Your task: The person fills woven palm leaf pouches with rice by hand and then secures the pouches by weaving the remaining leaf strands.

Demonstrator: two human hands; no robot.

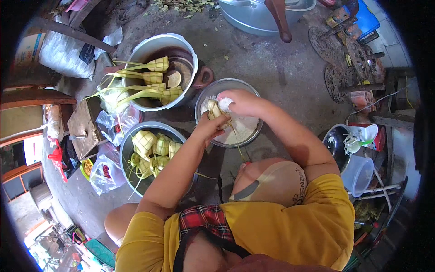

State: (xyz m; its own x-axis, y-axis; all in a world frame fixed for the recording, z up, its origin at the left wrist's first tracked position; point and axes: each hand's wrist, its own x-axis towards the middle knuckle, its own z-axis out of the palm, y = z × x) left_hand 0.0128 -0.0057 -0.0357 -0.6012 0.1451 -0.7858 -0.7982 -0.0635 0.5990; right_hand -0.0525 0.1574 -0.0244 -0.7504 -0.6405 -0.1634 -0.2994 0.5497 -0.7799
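Note:
Over a round metal bowl [227, 84] of rice grains [243, 131], my left hand [213, 127] grips a woven palm-leaf ketupat casing [214, 108]. Its leaf tails hang down past the bowl's near rim. My right hand [242, 102] holds a handful of white rice [225, 103] close against the casing's upper end. Left of the bowl, partly behind my left forearm, a grey basin [170, 129] holds several woven casings [144, 141]. Beyond it, a deep aluminium pot [187, 80] contains more ketupat [158, 64], their long leaf tails draped over its left rim.
A large metal pan [249, 18] stands at the far side. Cast-iron burner stands [326, 51] lie far right. A dark bowl [334, 136] and a clear plastic tub [357, 176] are at my right. Plastic bags [108, 170] and a wooden stool [83, 129] sit left.

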